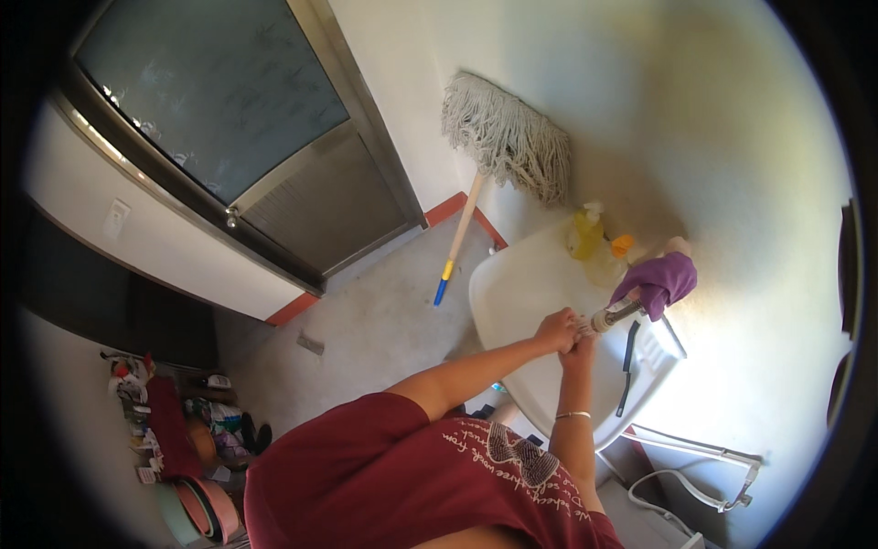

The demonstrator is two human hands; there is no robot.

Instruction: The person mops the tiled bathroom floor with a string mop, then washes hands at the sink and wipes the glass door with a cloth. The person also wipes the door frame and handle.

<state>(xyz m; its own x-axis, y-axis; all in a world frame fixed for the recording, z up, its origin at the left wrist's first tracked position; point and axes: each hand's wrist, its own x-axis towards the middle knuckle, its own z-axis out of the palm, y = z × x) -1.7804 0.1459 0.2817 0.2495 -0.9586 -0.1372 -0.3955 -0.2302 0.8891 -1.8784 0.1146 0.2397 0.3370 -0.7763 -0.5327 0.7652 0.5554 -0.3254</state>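
Note:
Under the spout of a faucet (610, 318), water runs over my two hands above a white washbasin (504, 288). My left hand (557, 331) is curled and touches my right hand (582, 346), which sits just below it. The fingers overlap and are partly hidden, so I cannot tell whether anything is between them. A purple cloth (662, 281) drapes over the faucet's upper part. To the right of my hands, a thin black object (627, 370) lies along the basin's side.
Behind my hands stand a yellow pump bottle (585, 233) and an orange-capped bottle (610, 264). A string mop (507, 134) leans head-up against the wall. Pipes (713, 453) run at lower right. Basins (206, 508) and a cluttered shelf (175, 425) are at left, near a metal-framed door (329, 185).

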